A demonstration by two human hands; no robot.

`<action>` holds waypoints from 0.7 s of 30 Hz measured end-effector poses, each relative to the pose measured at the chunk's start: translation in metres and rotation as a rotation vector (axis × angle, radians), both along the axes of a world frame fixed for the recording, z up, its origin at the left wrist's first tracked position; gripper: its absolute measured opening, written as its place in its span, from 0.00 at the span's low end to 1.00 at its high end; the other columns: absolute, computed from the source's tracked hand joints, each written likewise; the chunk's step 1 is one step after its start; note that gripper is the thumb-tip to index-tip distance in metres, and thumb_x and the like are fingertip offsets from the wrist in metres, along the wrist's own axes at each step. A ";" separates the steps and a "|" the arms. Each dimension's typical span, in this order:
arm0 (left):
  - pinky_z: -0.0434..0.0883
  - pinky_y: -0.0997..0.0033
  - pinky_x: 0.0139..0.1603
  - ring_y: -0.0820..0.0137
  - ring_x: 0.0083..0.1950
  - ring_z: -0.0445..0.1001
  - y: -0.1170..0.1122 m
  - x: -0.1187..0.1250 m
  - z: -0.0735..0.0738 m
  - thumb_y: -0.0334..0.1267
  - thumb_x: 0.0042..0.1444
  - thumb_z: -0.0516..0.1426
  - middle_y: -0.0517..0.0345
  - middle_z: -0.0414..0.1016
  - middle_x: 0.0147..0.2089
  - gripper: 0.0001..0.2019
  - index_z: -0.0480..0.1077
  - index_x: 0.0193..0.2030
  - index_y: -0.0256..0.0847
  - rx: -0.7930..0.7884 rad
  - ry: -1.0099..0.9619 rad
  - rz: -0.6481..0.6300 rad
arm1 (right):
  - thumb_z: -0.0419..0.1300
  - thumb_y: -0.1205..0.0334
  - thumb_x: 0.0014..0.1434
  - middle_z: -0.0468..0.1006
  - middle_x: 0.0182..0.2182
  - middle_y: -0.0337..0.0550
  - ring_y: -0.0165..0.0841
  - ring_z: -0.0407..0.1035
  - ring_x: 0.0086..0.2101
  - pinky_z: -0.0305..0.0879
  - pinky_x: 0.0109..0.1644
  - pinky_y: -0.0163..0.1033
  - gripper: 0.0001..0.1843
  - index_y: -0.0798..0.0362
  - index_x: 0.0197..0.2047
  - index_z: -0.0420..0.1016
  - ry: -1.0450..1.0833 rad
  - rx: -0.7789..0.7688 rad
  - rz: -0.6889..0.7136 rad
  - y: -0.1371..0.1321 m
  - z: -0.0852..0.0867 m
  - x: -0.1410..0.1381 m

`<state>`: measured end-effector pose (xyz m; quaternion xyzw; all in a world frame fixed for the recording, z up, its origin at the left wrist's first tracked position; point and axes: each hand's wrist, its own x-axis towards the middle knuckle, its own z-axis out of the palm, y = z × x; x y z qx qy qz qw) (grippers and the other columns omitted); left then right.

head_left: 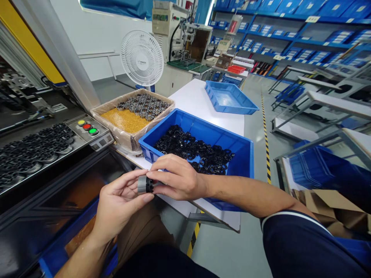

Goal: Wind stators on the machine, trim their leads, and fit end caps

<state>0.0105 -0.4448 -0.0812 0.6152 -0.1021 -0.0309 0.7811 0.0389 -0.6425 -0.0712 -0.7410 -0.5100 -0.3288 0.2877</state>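
My left hand [117, 200] is closed on a short grey metal ring [142, 184], its thumb below and fingers above. A black plastic insert [149, 184] sits against the ring's right end; whether it is fully seated I cannot tell. My right hand [176, 178] pinches that black insert from the right, with its fingertips partly hiding it. Just beyond my hands stands a blue bin [199, 123] holding a loose heap of black plastic inserts [191, 148]. To its left, a plastic-lined carton [131, 141] holds rows of grey rings with dark tops [147, 104] on a yellow sheet.
At left, a machine bed carries several black-topped rings [37, 148] beside a panel with yellow, red and green buttons [87, 126]. A shallow blue tray [228, 96] lies on the white table [188, 94]. A white fan [142, 58] stands behind the carton. Metal racks [336, 104] stand at right.
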 end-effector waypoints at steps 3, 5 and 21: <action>0.80 0.76 0.39 0.64 0.38 0.83 -0.001 0.000 -0.001 0.26 0.37 0.71 0.55 0.84 0.39 0.22 0.80 0.42 0.43 0.000 0.010 0.004 | 0.61 0.58 0.63 0.76 0.43 0.55 0.36 0.70 0.47 0.71 0.51 0.44 0.19 0.61 0.53 0.69 0.018 -0.023 -0.019 -0.001 -0.001 0.000; 0.81 0.75 0.39 0.64 0.38 0.83 -0.002 0.000 -0.001 0.26 0.37 0.71 0.55 0.84 0.39 0.22 0.80 0.42 0.43 -0.001 0.012 0.009 | 0.61 0.59 0.63 0.76 0.44 0.54 0.35 0.70 0.48 0.71 0.52 0.44 0.18 0.60 0.53 0.69 0.028 -0.045 -0.024 -0.002 -0.002 0.000; 0.79 0.79 0.39 0.64 0.38 0.83 0.004 0.000 -0.006 0.24 0.35 0.71 0.56 0.84 0.39 0.23 0.81 0.42 0.45 -0.009 0.061 -0.052 | 0.60 0.55 0.64 0.78 0.39 0.53 0.36 0.73 0.43 0.73 0.46 0.43 0.17 0.63 0.47 0.73 -0.157 -0.074 -0.067 -0.002 0.002 -0.001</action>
